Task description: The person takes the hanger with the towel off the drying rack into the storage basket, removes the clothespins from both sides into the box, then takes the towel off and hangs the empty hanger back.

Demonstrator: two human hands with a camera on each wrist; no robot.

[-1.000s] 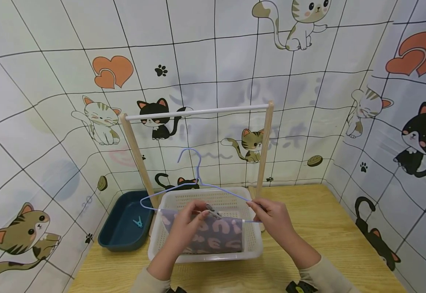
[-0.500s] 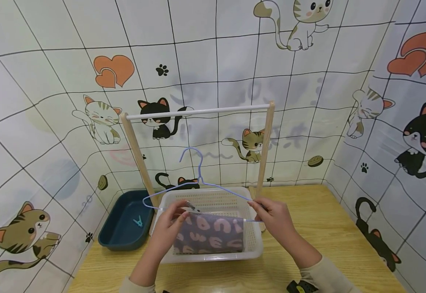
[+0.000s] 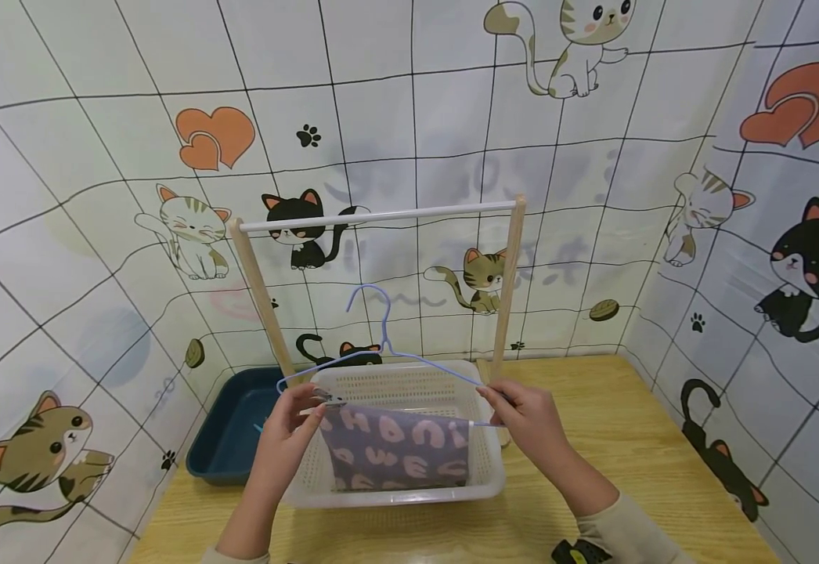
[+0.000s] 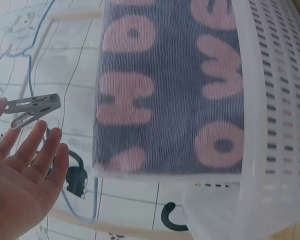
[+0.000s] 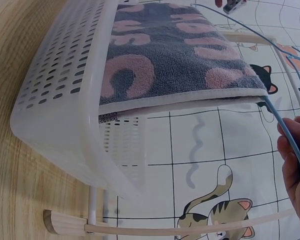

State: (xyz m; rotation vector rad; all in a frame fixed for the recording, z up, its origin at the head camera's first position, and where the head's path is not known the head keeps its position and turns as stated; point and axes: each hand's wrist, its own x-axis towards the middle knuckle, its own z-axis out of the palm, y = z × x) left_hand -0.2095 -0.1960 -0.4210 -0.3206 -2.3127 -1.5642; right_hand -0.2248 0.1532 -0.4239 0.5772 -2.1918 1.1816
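My left hand [image 3: 291, 419] pinches a grey clothespin [image 4: 34, 107] between thumb and index finger, near the left end of a towel's top edge. The other fingers of that hand are spread in the left wrist view. The purple-grey towel [image 3: 402, 450] with pink letters is folded over the bottom bar of a blue wire hanger [image 3: 385, 329]. My right hand [image 3: 522, 411] grips the hanger's right corner and holds it up. The towel hangs down into a white perforated basket [image 3: 395, 497]. The hanger's hook points upward, unattached.
A wooden rack with a white rail [image 3: 381, 214] stands behind the basket. A dark blue tub [image 3: 219, 470] sits to the left, with a turquoise clothespin [image 3: 258, 428] mostly hidden behind my left hand. All stand on a wooden table [image 3: 593, 454] against a cat-patterned backdrop.
My left hand has moved left along the towel's top edge with the clothespin, from the middle to the left end. The right hand and hanger have hardly moved.
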